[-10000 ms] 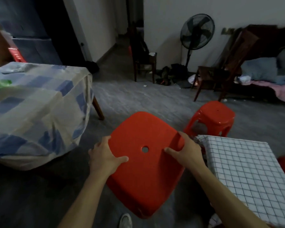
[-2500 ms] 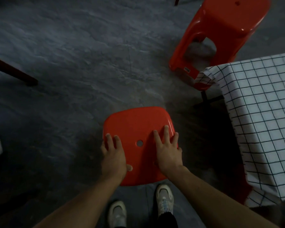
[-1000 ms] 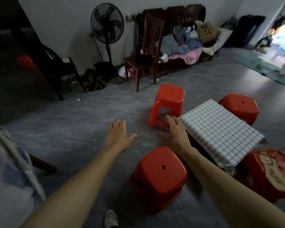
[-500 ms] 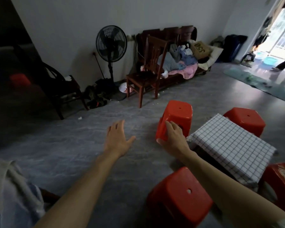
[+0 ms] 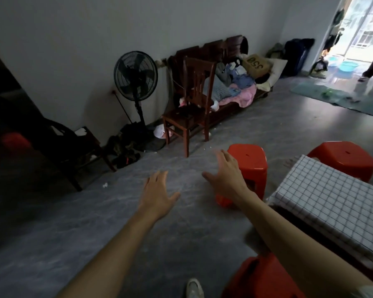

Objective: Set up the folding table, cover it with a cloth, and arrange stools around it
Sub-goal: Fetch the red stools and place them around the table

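Left hand (image 5: 157, 194) and right hand (image 5: 226, 175) hang wide, empty; we should square the far-left stool (image 5: 249, 164) to the table (image 5: 323, 196).

left hand (image 5: 157, 195): outstretched, fingers straight, palm down | right hand (image 5: 226, 177): outstretched, fingers spread, holding nothing

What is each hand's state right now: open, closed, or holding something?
Left hand: open, fingers spread, holding nothing.
Right hand: open, fingers spread, holding nothing.
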Demonstrator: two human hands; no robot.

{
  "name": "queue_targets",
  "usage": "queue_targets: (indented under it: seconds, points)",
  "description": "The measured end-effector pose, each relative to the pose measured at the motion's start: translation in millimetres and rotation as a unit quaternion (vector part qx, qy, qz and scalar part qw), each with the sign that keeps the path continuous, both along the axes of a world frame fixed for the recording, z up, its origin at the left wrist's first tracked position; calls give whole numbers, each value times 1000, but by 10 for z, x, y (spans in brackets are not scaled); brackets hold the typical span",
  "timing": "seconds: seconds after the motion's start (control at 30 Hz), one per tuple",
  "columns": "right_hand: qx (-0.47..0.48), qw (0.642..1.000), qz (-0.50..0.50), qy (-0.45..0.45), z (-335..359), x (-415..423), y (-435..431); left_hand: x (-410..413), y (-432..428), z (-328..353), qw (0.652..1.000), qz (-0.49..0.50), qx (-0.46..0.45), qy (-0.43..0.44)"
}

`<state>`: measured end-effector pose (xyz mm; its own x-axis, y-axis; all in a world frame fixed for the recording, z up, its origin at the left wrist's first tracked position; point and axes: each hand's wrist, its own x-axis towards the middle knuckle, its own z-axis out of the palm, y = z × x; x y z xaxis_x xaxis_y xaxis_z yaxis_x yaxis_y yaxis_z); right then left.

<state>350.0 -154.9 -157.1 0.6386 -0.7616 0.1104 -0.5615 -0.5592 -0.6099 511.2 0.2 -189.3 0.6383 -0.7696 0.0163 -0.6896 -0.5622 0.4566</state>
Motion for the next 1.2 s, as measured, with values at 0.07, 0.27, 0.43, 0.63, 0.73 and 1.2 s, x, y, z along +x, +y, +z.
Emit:
queue_targets:
  seconds: [0.07, 0.27, 0.43, 0.63, 0.73, 1.2]
  points:
    - [4, 1000, -15, -10, 19, 279, -261, 322, -296, 66, 1000, -10, -2, -11]
    - [-21, 999, -35, -4, 173, 1051, -1041, 1235, -1134, 166, 1000, -27, -7, -10]
    - [-15, 998, -63, 24, 126, 1494, -1628, 1801, -1800, 107, 998, -57, -5, 5]
    - [-12, 989, -142, 42, -84, 2074, -2383, 2554, -2858, -38, 991, -134, -29, 8]
    - [-9, 982, -184, 51, -62, 2390, -2705, 2920, -3422, 6, 984, -171, -38, 15]
    - [7, 937, -345, 57, -264, 3044, -4438, 3624, -5993, 60, 927, -375, -10, -2]
